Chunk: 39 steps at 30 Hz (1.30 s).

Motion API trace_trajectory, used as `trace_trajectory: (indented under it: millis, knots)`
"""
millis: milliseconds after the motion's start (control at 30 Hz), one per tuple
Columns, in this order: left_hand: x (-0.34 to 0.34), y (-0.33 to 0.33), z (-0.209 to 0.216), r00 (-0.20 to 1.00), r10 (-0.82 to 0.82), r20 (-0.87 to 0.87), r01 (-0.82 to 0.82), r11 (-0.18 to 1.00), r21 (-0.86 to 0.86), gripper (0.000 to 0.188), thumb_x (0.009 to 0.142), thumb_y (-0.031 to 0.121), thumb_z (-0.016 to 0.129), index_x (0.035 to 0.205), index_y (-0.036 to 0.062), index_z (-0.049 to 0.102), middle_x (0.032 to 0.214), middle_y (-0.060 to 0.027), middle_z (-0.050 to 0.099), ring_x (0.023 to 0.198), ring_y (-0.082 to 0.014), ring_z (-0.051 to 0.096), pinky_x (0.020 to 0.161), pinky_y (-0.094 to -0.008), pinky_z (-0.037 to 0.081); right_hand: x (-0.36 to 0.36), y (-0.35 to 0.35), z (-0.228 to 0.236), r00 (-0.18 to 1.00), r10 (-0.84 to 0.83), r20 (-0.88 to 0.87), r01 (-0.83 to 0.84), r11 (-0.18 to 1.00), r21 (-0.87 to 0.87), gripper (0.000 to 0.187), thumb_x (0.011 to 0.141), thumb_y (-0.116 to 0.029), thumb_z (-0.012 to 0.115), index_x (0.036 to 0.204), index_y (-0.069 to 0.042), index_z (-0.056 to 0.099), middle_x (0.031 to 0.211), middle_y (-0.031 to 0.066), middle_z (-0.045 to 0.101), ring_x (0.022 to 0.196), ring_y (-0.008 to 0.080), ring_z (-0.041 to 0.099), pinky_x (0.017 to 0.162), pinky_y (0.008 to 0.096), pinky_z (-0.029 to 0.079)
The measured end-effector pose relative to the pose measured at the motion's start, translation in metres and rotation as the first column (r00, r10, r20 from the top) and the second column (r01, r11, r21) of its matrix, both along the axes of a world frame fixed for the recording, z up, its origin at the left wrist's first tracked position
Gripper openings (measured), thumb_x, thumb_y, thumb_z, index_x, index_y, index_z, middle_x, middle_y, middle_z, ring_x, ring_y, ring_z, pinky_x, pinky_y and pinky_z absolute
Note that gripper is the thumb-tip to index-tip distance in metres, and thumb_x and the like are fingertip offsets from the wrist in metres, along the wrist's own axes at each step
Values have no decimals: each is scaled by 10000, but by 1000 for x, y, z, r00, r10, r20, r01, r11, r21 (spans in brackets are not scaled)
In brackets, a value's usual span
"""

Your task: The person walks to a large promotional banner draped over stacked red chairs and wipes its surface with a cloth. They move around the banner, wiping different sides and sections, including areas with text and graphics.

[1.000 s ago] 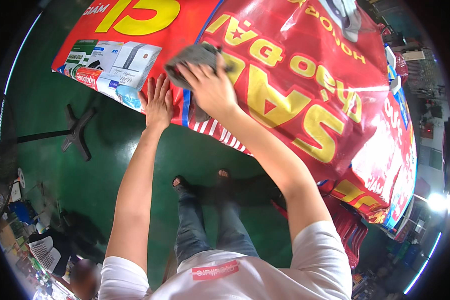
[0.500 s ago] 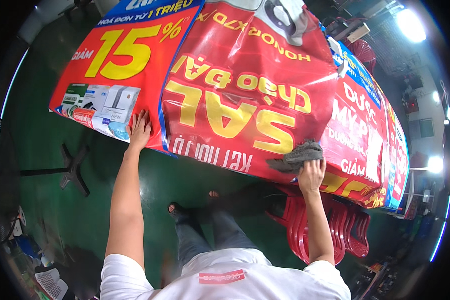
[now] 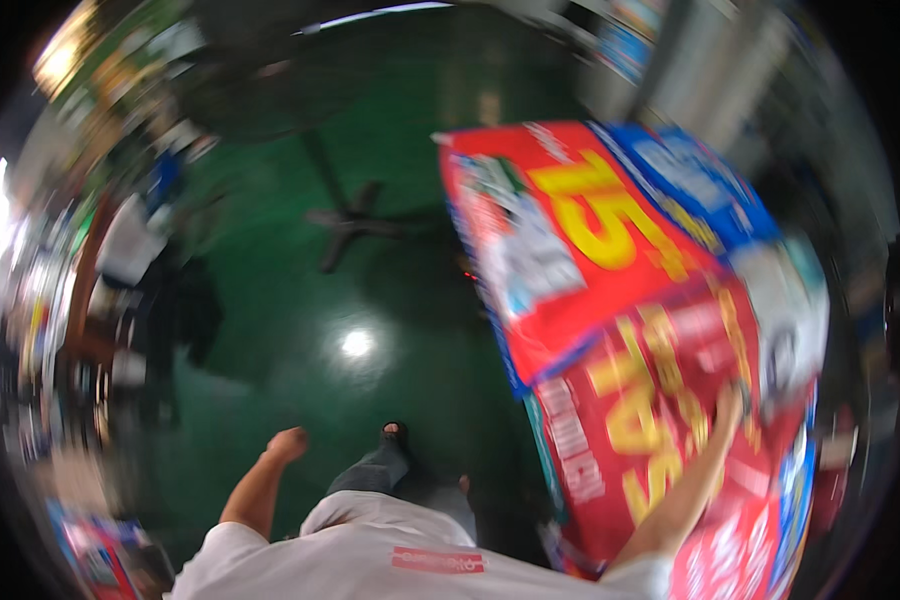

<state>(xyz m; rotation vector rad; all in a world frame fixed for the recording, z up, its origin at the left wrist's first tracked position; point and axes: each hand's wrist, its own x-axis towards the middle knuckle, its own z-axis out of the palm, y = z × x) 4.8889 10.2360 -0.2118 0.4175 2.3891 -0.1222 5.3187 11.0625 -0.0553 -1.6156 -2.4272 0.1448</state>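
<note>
A table-like surface under printed plastic banners stands on my right. The nearer banner [image 3: 570, 400] is dark red with large yellow lettering; beyond it lies a brighter red and blue banner [image 3: 530, 340] with product pictures. My right hand [image 3: 731, 408] reaches across onto the dark red one, near its pale printed part. A dark bit of the grey cloth [image 3: 745, 392] shows at its fingers, though motion smears it. My left hand [image 3: 288, 444] hangs in the air over the floor, away from the banners, its fingers curled in with nothing visible in them.
Green floor [image 3: 270, 350] stretches ahead and left, with a glossy light reflection. A dark star-shaped stand base [image 3: 348, 218] stands farther off. Blurred shelves and goods line the left side, near a white chair-like object [image 3: 130, 240]. Light upright panels rise at the far right.
My view and body have turned left, so the banners now lie to my right. My left hand has come off the banner. My right hand has moved farther across the surface with the cloth.
</note>
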Motion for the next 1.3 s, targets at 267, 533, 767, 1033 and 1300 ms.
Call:
trace_trajectory:
  millis: [267,533,767,1033,1300]
  knots:
    - [127,-227,2,223,975,17,-888,210,-409,359,823,162,560,1147,57,673,1238,-142,632,1161,-295,603,936,-385,507,-317,-294,1,752,200,-628,-548,720,-427,627,946,-514,526,1178,66,576,1083,205,641,950,300,606,876,409,472]
    - [-49,-165,-57,504,764,403,-863,455,219,410,927,339,483,1251,117,603,1304,-139,584,1214,-303,543,1022,-433,424,-672,-676,-64,204,847,-491,-878,-64,-475,534,900,-392,593,1174,67,592,1112,311,619,1087,440,583,936,455,446]
    - [-293,-216,27,538,805,249,-778,361,514,375,855,220,528,1152,12,627,1158,-255,627,1123,-357,592,962,-436,463,-894,-787,-45,150,933,-326,-768,-98,-633,558,909,-389,552,1266,40,548,1212,292,583,1178,402,548,987,428,437]
    - [-520,-338,47,411,890,198,-770,223,598,335,935,233,524,1208,59,609,1190,-143,641,1104,-289,614,959,-394,474,-1171,-847,-140,-17,982,-186,-799,-125,-588,514,916,-375,560,1256,11,563,1229,242,595,1172,378,556,985,413,444]
    - [-708,-346,142,189,982,6,-483,88,871,239,967,90,493,1153,27,629,1112,-133,668,1040,-260,643,892,-347,493,-1417,-880,-186,254,964,75,-482,194,-855,578,899,-423,590,1286,4,547,1312,222,552,1217,349,536,1022,420,422]
